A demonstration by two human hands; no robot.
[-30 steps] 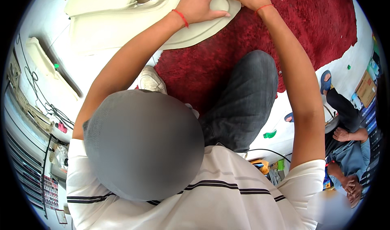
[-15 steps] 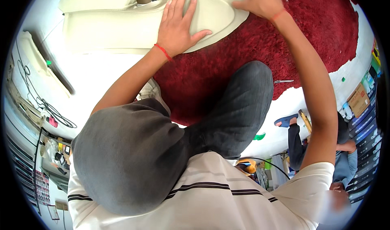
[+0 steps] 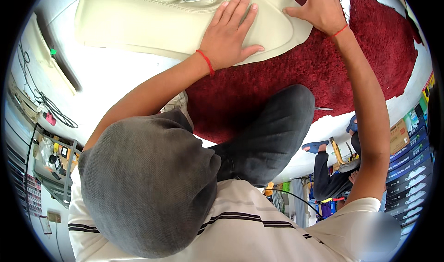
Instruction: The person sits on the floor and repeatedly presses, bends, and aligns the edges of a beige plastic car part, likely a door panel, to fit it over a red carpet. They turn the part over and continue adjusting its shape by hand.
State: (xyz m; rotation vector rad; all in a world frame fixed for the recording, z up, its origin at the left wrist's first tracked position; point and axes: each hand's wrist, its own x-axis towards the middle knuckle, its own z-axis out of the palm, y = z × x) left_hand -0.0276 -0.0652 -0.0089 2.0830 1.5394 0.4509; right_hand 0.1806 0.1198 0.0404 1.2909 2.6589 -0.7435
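Note:
A cream moulded panel [image 3: 138, 28] with a stitched seam and an oval opening lies across the top of the view, its pointed end to the right over dark red shaggy carpet [image 3: 259, 88]. My left hand [image 3: 229, 33] rests flat on the panel, fingers stretched and thumb out to the side. Beyond the panel's pointed end is my right hand [image 3: 321, 9], its thumb apart from the fingers and reaching to the panel's edge. The picture's top edge cuts off some of its fingertips. I see nothing held in either hand.
A small metal tool [image 3: 323, 108], perhaps a knife, lies by the carpet's near edge. My bent knee [image 3: 291, 109] is over the carpet. Another person's slippered foot [image 3: 315, 146] is at the right, near a cardboard box [image 3: 398, 137]. Black cable [image 3: 55, 114] coils at the left.
The view has shifted, so panel and hands sit further right in the picture. A white gap in the carpet beside my right hand shows longer. My left hand stays flat on the panel.

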